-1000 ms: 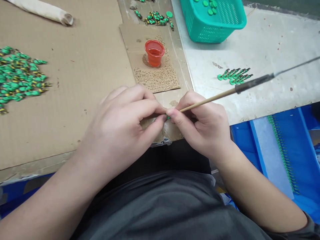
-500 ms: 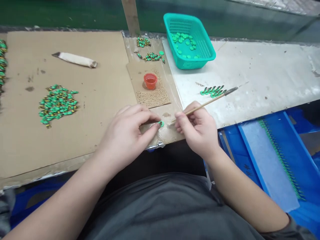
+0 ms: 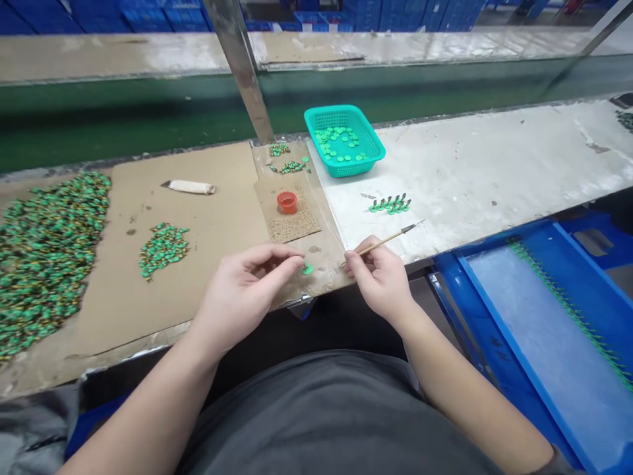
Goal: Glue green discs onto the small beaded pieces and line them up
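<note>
My left hand (image 3: 252, 284) pinches a tiny dark-and-green figurine between thumb and forefinger, mostly hidden by the fingertips. Below those fingertips a round green disc (image 3: 307, 269) lies on the table, at the figurine's lower end. My right hand (image 3: 383, 274) is closed around a thin wooden-handled paintbrush (image 3: 378, 244), its dark ferrule and bristles pointing up to the right, away from the disc. Just beyond the hands, a small red cup (image 3: 287, 202) with liquid stands on a spotted cardboard piece (image 3: 297, 228).
A turquoise basket (image 3: 378, 153) holds green discs. Several figurines on discs (image 3: 390, 203) stand to the right. Loose figurines form a small pile (image 3: 164, 249) and a large heap (image 3: 49, 257) at left, near a white-wrapped pointed tool (image 3: 190, 187). A blue crate (image 3: 534, 369) sits low at right.
The view has tilted up and shows more of the background and the left heap. My left fingers have risen slightly from the disc. The right hand still holds the paintbrush.
</note>
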Demonstrator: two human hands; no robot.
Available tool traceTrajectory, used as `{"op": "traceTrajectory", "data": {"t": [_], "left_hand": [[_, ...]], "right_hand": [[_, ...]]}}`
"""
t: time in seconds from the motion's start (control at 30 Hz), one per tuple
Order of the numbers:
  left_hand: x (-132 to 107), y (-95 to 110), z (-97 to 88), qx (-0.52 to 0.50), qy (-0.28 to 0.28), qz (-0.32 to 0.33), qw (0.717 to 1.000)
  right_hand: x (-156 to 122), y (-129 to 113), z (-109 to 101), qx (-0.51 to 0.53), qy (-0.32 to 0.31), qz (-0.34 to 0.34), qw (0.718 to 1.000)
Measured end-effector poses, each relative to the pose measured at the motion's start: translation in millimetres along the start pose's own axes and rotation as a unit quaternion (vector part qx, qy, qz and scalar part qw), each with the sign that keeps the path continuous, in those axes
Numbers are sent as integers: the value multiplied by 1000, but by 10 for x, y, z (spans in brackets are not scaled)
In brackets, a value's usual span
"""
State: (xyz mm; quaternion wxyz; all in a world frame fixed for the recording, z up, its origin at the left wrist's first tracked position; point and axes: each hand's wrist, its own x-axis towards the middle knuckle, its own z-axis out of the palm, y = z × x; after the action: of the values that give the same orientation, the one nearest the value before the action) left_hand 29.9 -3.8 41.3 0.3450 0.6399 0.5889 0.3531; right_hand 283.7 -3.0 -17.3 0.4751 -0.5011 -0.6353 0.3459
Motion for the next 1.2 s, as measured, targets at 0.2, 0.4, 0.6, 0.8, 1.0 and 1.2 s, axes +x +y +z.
{"op": "traceTrajectory", "data": {"t": [0.2,0.4,0.6,0.8,1.0,1.2], "left_hand": [[-162,458,-267,-105,-36,-47,993],[-123,613,-355,-100,-68,-27,992],[375,436,-74,51,-62,50,996],[1078,518,679,106,-100,165,975],[1420,571,1136,172,-76,255,948],[1554,480,1252,215,-56,275,935]], "right_hand": [[-9,-20,-8,6,-9,-8,1000],[6,-38,43,14,-7,-17,1000],[-228,-98,-74,15,46,-35,998],[-469,-8,-403,5,82,-10,997],[-574,123,-646,0,102,33,994],[-624,201,-707,6,96,56,994]]}}
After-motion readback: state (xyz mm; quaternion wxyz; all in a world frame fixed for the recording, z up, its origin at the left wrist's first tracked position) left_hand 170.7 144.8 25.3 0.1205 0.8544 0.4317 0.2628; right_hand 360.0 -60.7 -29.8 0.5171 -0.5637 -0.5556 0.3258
